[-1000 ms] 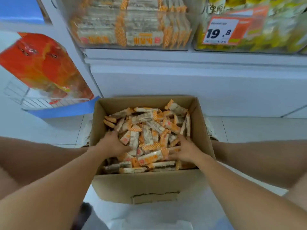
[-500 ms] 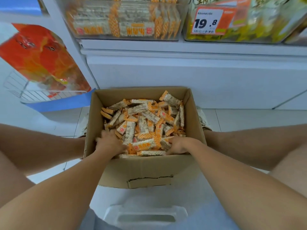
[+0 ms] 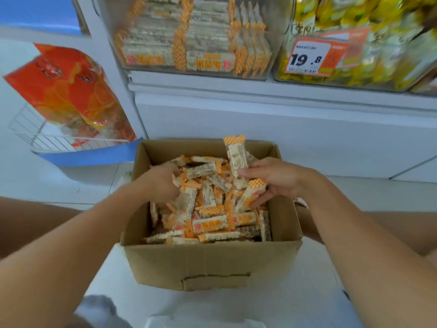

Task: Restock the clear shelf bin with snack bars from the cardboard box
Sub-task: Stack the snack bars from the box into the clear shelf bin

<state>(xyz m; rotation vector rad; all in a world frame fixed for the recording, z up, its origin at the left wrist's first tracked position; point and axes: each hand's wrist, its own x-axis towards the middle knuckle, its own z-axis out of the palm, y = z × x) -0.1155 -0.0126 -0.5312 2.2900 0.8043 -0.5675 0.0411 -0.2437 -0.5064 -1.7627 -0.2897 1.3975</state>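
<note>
The right hand [image 3: 276, 179] grips several snack bars [image 3: 237, 162]; the left hand [image 3: 163, 183], grip unclear, digs at 9 o'clock in the cardboard box [image 3: 212, 263]. Align bars before lifting to the clear shelf bin [image 3: 194, 39].

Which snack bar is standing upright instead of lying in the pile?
The snack bar gripped in the right hand, orange end up, above the cardboard box. All others lie flat or slanted in the pile.

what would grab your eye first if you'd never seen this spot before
The open cardboard box on the floor, heaped with orange-and-white snack bars, with both hands in it: the right hand holds bars, one sticking upright. Above sits the clear shelf bin of the same bars, beside a price tag reading 19.8.
</note>
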